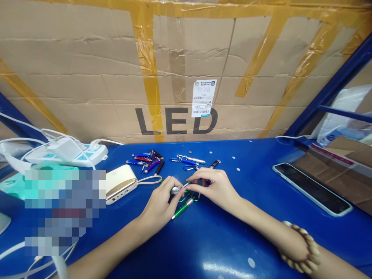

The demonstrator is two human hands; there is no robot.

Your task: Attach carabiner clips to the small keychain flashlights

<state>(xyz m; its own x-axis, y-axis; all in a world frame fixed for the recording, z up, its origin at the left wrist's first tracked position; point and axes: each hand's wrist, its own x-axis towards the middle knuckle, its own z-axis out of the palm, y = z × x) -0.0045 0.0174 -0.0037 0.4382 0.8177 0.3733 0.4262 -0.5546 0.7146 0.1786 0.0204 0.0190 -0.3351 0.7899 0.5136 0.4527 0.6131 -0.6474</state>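
A taped cardboard carton [87, 77] printed LED stands behind the blue workbench [203, 248].

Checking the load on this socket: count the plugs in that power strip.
2: a white charger block on the strip's middle, and a smaller white plug at its right end. Tangled cables may hide others.

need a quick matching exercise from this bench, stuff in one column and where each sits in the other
Things:
1 bead bracelet
2 smartphone
3 white-and-gold power bank
4 green pen-shaped keyring

Places:
a left of the left hand
b just below the hands
c around the right forearm
d right end of the blue table, screen up

Pairs: 1c, 2d, 3a, 4b
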